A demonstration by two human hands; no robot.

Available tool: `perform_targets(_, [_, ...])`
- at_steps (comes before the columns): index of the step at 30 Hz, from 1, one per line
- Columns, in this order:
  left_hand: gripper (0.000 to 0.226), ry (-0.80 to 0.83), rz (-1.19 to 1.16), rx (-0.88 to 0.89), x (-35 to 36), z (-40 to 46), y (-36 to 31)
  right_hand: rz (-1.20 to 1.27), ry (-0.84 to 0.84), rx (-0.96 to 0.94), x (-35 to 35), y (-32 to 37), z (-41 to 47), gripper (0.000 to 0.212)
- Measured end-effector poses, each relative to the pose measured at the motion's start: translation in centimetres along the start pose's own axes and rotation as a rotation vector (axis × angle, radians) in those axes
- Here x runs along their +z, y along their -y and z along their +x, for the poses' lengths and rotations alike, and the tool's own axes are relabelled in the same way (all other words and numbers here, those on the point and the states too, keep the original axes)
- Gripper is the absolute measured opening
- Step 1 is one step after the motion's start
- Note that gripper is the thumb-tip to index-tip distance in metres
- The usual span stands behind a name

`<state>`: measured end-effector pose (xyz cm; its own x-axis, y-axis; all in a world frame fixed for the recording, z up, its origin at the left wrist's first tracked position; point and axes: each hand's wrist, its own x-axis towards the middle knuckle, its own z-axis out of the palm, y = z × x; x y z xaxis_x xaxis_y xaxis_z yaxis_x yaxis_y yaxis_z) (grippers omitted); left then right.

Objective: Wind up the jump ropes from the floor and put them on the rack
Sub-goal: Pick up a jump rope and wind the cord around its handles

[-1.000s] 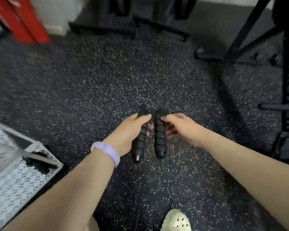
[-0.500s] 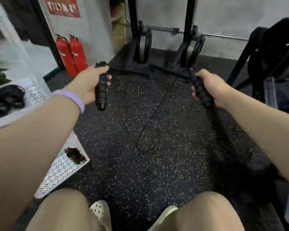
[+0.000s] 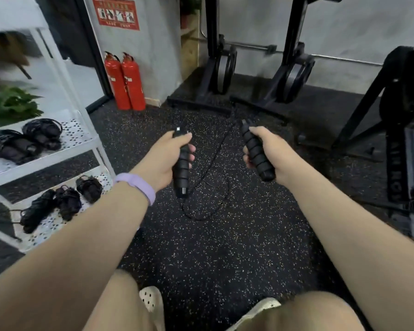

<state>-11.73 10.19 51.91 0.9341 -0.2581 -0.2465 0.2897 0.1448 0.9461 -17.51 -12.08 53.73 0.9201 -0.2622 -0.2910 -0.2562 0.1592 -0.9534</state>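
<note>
We are gripping one handle in the left hand and one in the right hand, both fists closed; the rope is sagging to the floor; we should be pairing handles, winding evenly, then shelving it on the rack

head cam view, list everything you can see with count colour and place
jump rope: 1, black, a handle in each hand, cord sagging to the floor between
wound ropes: several bundles, black, on two rack shelves
rack: 1, white, perforated shelves, left
fire extinguishers: 2, red, by the back wall
poster: 1, red, on the wall above them
plant: 1, green, far left
gym machines: black, along the back and right
floor: black, speckled
wristband: 1, lilac, left wrist
shoes: 2, cream, bottom
left hand: grips a handle
right hand: grips the other
</note>
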Motion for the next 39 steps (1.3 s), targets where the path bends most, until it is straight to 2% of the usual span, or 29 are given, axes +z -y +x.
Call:
perform_targets(2, [0.013, -0.001, -0.06, -0.091, 0.4, 0.1, 3.1, 0.132, 0.011, 0.082, 0.4, -3.2, -0.1, 0.019])
perform_targets(4, [0.022, -0.029, -0.008, -0.129, 0.8, 0.4, 6.7, 0.204, 0.037, 0.152, 0.8, -6.8, 0.0, 0.016])
perform_targets(7, [0.035, -0.094, 0.229, -0.082, 1.2, 0.7, 10.2, 0.164, 0.08, 0.197, 1.0, -12.1, 0.5, 0.015])
perform_targets(9, [0.037, -0.096, 0.207, -0.04, 2.2, 1.3, 10.4, 0.141, 0.1, 0.182, 1.6, -14.1, 0.8, 0.013])
perform_targets(15, [0.018, -0.117, 0.047, 0.022, 4.7, 3.7, 9.6, 0.209, 0.15, 0.07, 3.4, -12.5, 3.3, 0.01])
perform_targets(18, [0.015, -0.092, 0.123, 0.035, 5.5, 5.5, 10.8, 0.24, 0.131, 0.094, 2.9, -12.5, 5.2, 0.011])
perform_targets(22, [0.014, -0.082, 0.093, -0.057, 6.3, 7.6, 12.2, 0.22, 0.093, 0.131, 2.1, -13.1, 7.3, 0.018])
perform_targets(28, [0.01, -0.164, 0.103, -0.076, 7.3, 8.5, 13.3, 0.222, 0.076, 0.187, 1.7, -14.1, 8.3, 0.016])
perform_targets(33, [0.012, -0.229, 0.051, -0.027, 7.1, 7.2, 13.2, 0.239, 0.172, 0.176, 1.8, -13.5, 8.1, 0.018])
perform_targets(36, [0.025, -0.268, -0.083, -0.054, 6.4, 5.0, 13.3, 0.306, 0.233, 0.253, 2.8, -13.3, 7.4, 0.034])
perform_targets(39, [0.031, -0.292, -0.107, -0.042, 5.4, 3.3, 13.4, 0.306, 0.283, 0.281, 3.9, -13.2, 6.3, 0.034])
